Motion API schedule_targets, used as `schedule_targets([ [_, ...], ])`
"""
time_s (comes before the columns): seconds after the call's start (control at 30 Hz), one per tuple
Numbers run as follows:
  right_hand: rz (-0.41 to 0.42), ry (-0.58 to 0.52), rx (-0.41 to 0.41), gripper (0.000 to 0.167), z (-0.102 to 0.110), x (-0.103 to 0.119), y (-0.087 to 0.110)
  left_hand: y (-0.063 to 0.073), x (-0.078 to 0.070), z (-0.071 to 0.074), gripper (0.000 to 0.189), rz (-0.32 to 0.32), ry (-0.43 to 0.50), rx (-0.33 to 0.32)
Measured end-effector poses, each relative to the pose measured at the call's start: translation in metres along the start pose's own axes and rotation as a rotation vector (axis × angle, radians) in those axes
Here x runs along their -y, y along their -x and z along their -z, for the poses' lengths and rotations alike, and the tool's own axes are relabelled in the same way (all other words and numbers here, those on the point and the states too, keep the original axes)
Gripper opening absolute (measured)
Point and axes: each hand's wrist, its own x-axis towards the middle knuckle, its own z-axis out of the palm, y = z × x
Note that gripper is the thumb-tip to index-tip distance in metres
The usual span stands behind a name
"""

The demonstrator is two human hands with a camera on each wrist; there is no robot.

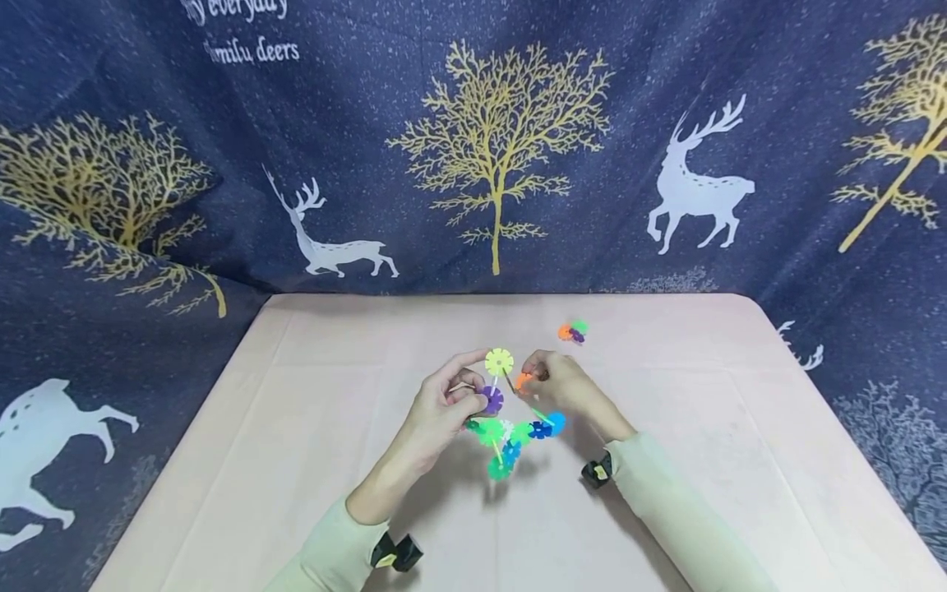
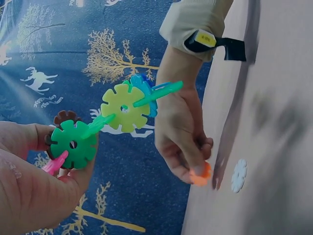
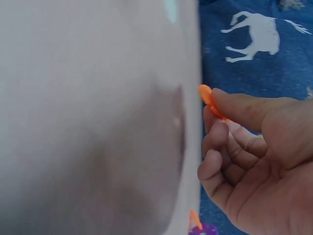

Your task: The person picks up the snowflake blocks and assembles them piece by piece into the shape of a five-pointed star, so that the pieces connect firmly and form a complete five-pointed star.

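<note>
My left hand (image 1: pixel 432 415) holds an assembly of several notched plastic snowflake discs above the table, pinching it near a purple disc (image 1: pixel 491 400). A yellow disc (image 1: pixel 499 361) tops it; green discs (image 1: pixel 490 432) and blue discs (image 1: pixel 540 429) join lower down. In the left wrist view a green disc (image 2: pixel 73 145) sits at the fingers, linked to a yellow-green disc (image 2: pixel 124 108). Beside the assembly, my right hand (image 1: pixel 565 386) pinches a single orange snowflake disc (image 3: pixel 206 95) between thumb and index finger, apart from the other pieces in the left wrist view.
A few loose discs, orange, green and purple (image 1: pixel 577 335), lie toward the back right of the pale tabletop (image 1: pixel 333 345). On the table is a white disc (image 2: pixel 239 175). A dark blue cloth (image 1: pixel 340 148) with deer and trees hangs behind.
</note>
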Motion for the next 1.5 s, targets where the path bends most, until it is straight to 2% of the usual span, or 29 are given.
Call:
schedule_targets([
  [0.17,0.106,-0.069,-0.019,0.008,0.012,0.006,0.018,-0.001,0.001,-0.001,0.048,0.023,-0.008,-0.001],
  [0.4,0.202,-0.213,-0.013,0.016,0.023,0.017,0.04,-0.001,0.002,-0.002,0.039,0.015,-0.022,0.001],
  [0.57,0.247,-0.255,0.019,0.015,0.024,0.027,0.054,-0.002,0.0,-0.003,0.037,0.006,-0.006,0.008],
  [0.77,0.315,-0.261,-0.004,0.012,0.024,0.035,0.067,-0.002,-0.002,-0.003,0.035,-0.016,0.034,0.031],
  [1.2,0.352,-0.293,-0.027,0.008,0.024,0.046,0.081,-0.002,-0.003,-0.006,0.035,-0.008,0.062,0.051],
  [1.5,0.349,-0.272,-0.115,0.008,0.024,0.052,0.088,-0.001,-0.005,-0.006,0.038,-0.013,0.097,0.066],
])
